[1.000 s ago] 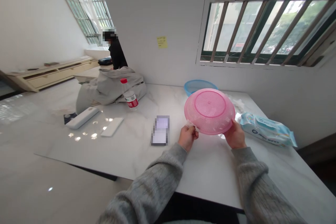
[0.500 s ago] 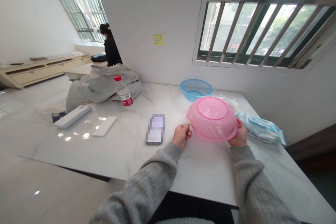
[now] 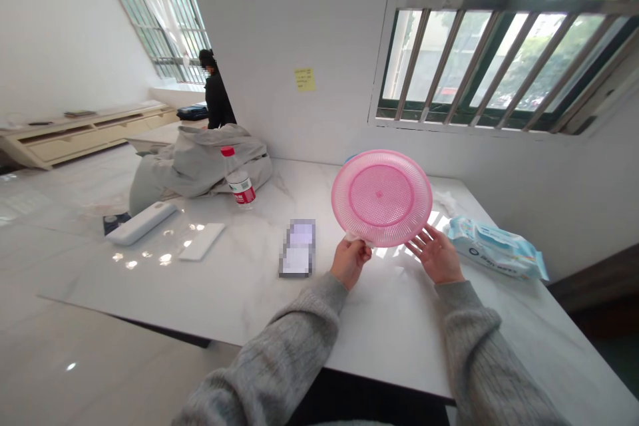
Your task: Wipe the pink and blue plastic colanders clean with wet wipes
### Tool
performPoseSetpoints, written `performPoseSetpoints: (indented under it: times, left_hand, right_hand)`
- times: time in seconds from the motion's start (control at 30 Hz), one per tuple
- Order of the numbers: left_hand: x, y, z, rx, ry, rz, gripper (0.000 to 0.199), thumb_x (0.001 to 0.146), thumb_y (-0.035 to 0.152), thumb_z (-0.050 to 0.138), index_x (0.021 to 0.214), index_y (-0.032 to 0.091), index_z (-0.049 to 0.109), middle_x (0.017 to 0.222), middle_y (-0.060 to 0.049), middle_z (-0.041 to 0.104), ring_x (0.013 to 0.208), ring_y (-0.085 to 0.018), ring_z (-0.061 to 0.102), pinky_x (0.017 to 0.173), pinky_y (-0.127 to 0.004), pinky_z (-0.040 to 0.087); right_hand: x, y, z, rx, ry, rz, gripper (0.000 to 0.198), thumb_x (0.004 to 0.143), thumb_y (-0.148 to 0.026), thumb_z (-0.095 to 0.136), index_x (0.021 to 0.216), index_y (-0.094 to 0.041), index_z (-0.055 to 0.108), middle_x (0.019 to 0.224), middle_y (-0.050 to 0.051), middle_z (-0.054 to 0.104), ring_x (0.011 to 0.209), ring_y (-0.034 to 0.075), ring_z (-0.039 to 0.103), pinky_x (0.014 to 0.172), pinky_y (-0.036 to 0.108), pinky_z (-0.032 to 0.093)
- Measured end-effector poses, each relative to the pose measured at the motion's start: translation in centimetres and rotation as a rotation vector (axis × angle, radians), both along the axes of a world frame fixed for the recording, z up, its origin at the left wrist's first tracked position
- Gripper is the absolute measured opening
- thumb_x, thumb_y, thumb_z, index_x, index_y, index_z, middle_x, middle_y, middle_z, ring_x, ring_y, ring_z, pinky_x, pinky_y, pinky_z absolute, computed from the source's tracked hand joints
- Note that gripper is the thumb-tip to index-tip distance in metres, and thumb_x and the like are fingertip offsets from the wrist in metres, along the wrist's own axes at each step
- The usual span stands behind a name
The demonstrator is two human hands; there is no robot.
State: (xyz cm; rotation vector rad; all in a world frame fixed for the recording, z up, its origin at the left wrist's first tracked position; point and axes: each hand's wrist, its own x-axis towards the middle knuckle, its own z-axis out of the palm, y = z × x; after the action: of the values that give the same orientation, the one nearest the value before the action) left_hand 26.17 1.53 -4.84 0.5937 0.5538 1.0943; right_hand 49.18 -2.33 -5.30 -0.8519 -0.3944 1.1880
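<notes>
A round pink plastic colander (image 3: 381,192) is held up over the table, tilted so its mesh bottom faces me. My left hand (image 3: 351,262) is closed on the lower rim, a white wipe (image 3: 355,237) pinched between its fingers and the plastic. At the lower right of the rim is my right hand (image 3: 440,255), palm up with fingers spread; the fingertips are at or just under the edge. Most of a blue basket (image 3: 350,158) is hidden behind the colander, only a bit of its rim showing.
A pack of wipes (image 3: 496,249) lies right of my hands, near crumpled white plastic (image 3: 446,202). To the left are a phone (image 3: 298,249), a red-capped bottle (image 3: 239,180), a white flat piece (image 3: 202,241), a long white case (image 3: 142,223) and grey cloth (image 3: 200,160). A person (image 3: 217,96) stands far back.
The colander has been tipped up and shifted left, now covering most of the blue basket. My right hand has gone from gripping its edge to open, spread fingers. The left hand stays at the rim.
</notes>
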Motion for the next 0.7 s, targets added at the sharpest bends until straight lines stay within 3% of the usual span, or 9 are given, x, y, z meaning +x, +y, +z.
performPoseSetpoints:
  times: [0.2,0.43,0.6,0.7]
  left_hand:
    - [0.1,0.2,-0.4,0.004,0.038,-0.035,0.03,0.06,0.024,0.081,0.08,0.014,0.061,0.064,0.001,0.063,0.056,-0.008,0.055,0.054,-0.021,0.037]
    - [0.0,0.0,-0.6,0.069,0.024,-0.056,0.023,0.062,0.021,0.079,0.075,0.013,0.062,0.063,-0.002,0.064,0.06,-0.009,0.057,0.061,-0.023,0.041]
    - [0.2,0.0,-0.7,0.06,0.032,-0.061,0.023,0.062,0.02,0.079,0.077,0.014,0.063,0.064,-0.002,0.065,0.06,-0.01,0.057,0.06,-0.023,0.041]
    - [0.1,0.1,-0.6,0.116,0.075,0.04,0.019,0.066,0.023,0.077,0.078,0.017,0.063,0.06,-0.001,0.063,0.057,-0.012,0.056,0.058,-0.025,0.041]
  right_hand:
    - [0.1,0.0,0.1,-0.032,-0.055,-0.019,0.031,0.084,-0.036,0.065,0.113,-0.027,0.073,0.106,0.002,0.079,0.09,0.02,0.075,0.081,0.038,0.066]
    - [-0.7,-0.1,0.1,0.02,-0.132,0.032,0.016,0.081,-0.042,0.073,0.09,-0.028,0.073,0.091,0.0,0.078,0.083,0.019,0.073,0.074,0.035,0.064]
    - [-0.9,-0.1,0.2,0.008,-0.219,-0.011,0.023,0.081,-0.041,0.074,0.1,-0.027,0.074,0.095,0.001,0.078,0.085,0.019,0.072,0.072,0.032,0.064]
    - [-0.5,-0.1,0.1,0.001,-0.196,-0.053,0.032,0.08,-0.035,0.076,0.111,-0.029,0.072,0.105,0.001,0.077,0.09,0.02,0.073,0.076,0.036,0.065]
